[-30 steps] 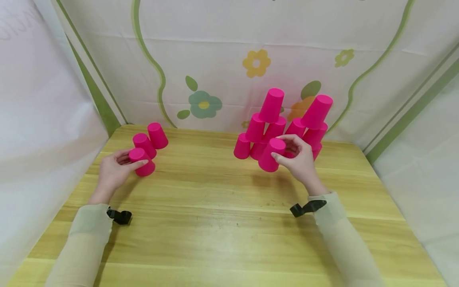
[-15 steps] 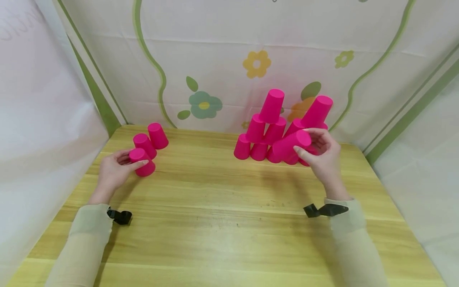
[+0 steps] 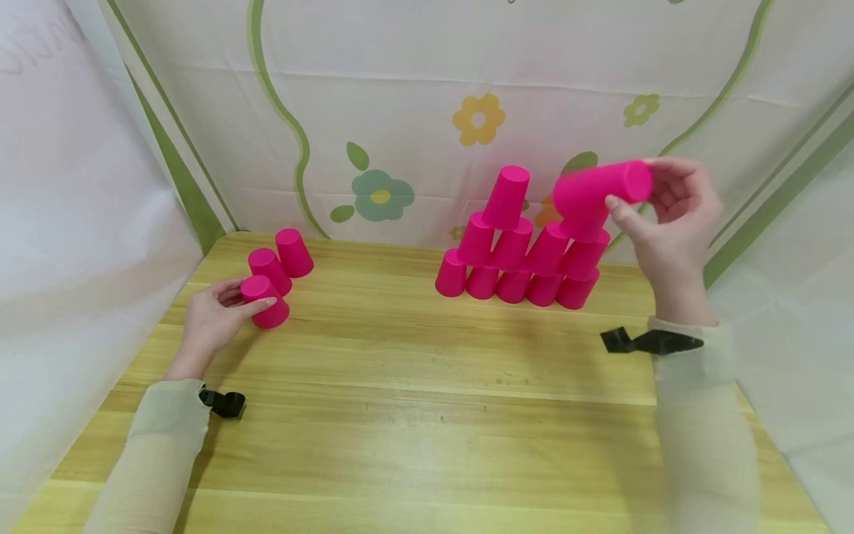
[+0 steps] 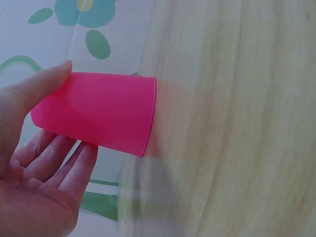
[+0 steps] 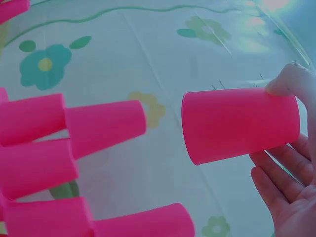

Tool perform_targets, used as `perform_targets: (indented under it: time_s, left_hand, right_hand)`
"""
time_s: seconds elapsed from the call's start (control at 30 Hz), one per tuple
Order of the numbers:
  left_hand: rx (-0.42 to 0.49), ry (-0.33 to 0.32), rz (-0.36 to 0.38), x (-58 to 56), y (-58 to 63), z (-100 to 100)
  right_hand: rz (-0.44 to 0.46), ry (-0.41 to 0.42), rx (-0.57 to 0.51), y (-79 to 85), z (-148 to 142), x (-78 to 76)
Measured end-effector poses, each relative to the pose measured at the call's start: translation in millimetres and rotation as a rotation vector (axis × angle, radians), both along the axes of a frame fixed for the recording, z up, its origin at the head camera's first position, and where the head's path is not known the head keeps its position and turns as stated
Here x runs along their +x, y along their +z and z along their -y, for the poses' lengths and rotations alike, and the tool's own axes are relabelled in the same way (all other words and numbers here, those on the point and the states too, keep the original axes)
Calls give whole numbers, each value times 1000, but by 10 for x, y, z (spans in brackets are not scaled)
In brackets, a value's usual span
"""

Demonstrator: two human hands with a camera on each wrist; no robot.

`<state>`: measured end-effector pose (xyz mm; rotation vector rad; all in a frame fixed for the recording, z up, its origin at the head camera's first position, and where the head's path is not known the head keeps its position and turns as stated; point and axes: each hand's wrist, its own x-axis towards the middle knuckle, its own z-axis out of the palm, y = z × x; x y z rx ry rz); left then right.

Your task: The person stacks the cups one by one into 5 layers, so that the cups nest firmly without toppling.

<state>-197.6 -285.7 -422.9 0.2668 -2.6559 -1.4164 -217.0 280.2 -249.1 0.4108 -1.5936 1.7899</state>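
Observation:
My left hand (image 3: 208, 317) grips a pink cup (image 3: 270, 317) that stands upside down at the table's left; in the left wrist view the thumb lies on one side of this cup (image 4: 98, 108) and the fingers on the other. Raised on the right, my right hand (image 3: 683, 222) pinches a second pink cup (image 3: 594, 187) near its base, tilted onto its side with the mouth to the left. That cup overlaps the top right cup (image 3: 584, 224) of a stack in the head view. A gap shows between it (image 5: 237, 123) and the stack in the right wrist view.
The stack of upside-down pink cups (image 3: 512, 248) stands at the back right, with a top left cup (image 3: 507, 196). Two more cups, a middle one (image 3: 269, 268) and a far one (image 3: 293, 252), stand behind my left hand. A printed curtain (image 3: 400, 141) rises behind the wooden table (image 3: 400, 400).
My right hand has lifted its cup up and to the right from in front of the stack, tipping it from nearly upright onto its side. The left hand has stayed in place.

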Motion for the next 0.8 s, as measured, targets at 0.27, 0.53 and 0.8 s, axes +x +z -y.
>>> perform_targets:
  time_s: [0.27, 0.53, 0.8]
  left_hand:
    - [4, -4, 5, 1, -3, -1]
    - [7, -6, 14, -6, -9, 0]
    - [13, -7, 19, -4, -2, -3]
  right_hand:
    - [116, -50, 48, 310, -115, -364]
    - [325, -99, 277, 260, -178, -723]
    - [483, -184, 569, 105, -138, -872]
